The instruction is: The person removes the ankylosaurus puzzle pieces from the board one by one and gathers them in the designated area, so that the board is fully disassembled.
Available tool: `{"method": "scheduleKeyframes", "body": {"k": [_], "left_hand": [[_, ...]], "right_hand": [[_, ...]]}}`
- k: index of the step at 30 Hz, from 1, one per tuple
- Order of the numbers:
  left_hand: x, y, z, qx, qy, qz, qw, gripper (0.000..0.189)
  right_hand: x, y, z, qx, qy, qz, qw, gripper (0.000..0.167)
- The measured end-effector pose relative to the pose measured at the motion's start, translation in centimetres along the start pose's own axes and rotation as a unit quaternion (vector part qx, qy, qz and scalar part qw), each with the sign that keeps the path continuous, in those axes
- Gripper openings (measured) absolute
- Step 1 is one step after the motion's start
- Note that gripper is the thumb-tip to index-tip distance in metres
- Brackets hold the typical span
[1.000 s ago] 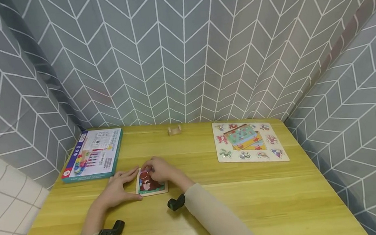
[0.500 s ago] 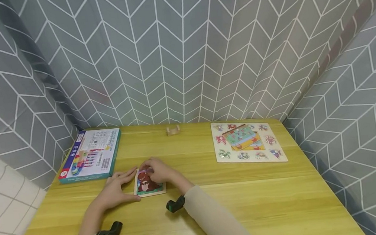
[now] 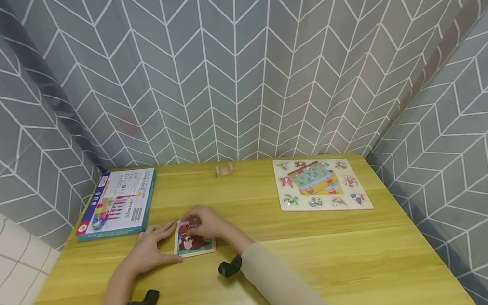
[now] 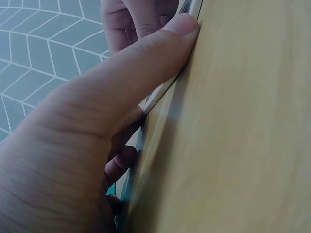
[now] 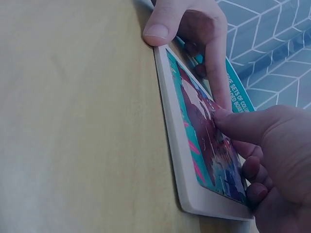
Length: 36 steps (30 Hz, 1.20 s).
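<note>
A small wooden jigsaw puzzle (image 3: 193,244) with a brown dinosaur picture lies flat on the table. My left hand (image 3: 149,248) holds its left side, thumb (image 4: 182,26) at the near corner and index finger at the far corner. Over the far part of the picture, my right hand (image 3: 206,223) pinches a purplish puzzle piece (image 3: 194,221) between thumb and curled fingers. In the right wrist view the right thumb (image 5: 243,121) lies on the picture (image 5: 194,111), while the other fingers curl at its far edge. The right hand hides part of the picture.
A flat teal-edged box (image 3: 117,202) stands just beyond my left hand. At the right lies a white board (image 3: 292,209) with animal pictures, bearing two coloured cards (image 3: 313,175). A small wooden piece (image 3: 224,170) sits by the patterned curtain (image 3: 220,77) at the back.
My right fingers shift slightly on the far part of the picture, and the thumb reaches further left across the dinosaur. My left hand keeps its hold. The view has moved a little.
</note>
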<state>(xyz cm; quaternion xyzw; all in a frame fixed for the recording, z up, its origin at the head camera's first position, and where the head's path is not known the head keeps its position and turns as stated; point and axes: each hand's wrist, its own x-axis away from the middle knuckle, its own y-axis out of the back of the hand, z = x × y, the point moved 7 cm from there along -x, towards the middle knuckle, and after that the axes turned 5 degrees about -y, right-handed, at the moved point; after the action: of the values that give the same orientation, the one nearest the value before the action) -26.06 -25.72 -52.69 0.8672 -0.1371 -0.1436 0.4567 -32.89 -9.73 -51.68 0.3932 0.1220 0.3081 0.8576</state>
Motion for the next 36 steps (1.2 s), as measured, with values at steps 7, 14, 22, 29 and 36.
{"method": "scheduleKeyframes", "body": {"k": [7, 14, 22, 29, 36], "left_hand": [[0.1, 0.1, 0.0, 0.001, 0.004, 0.004, 1.0, 0.107], [0.1, 0.0, -0.1, 0.001, 0.007, 0.01, 0.9999, 0.108], [0.1, 0.0, -0.1, 0.001, 0.01, 0.016, 0.9998, 0.11], [0.2, 0.0, 0.2, -0.003, 0.008, 0.012, 0.9999, 0.11], [0.1, -0.3, 0.5, 0.003, 0.014, 0.016, 0.9998, 0.11]], "right_hand": [[0.1, 0.1, 0.4, 0.016, -0.004, -0.002, 0.9999, 0.031], [1.4, 2.0, 0.0, -0.034, 0.002, -0.049, 0.9982, 0.03], [6.1, 6.0, -5.3, -0.054, -0.011, -0.118, 0.9914, 0.026], [7.9, 5.4, -6.7, 0.003, 0.001, -0.125, 0.9921, 0.025], [7.9, 5.0, -6.9, 0.021, -0.016, -0.139, 0.9899, 0.024]]}}
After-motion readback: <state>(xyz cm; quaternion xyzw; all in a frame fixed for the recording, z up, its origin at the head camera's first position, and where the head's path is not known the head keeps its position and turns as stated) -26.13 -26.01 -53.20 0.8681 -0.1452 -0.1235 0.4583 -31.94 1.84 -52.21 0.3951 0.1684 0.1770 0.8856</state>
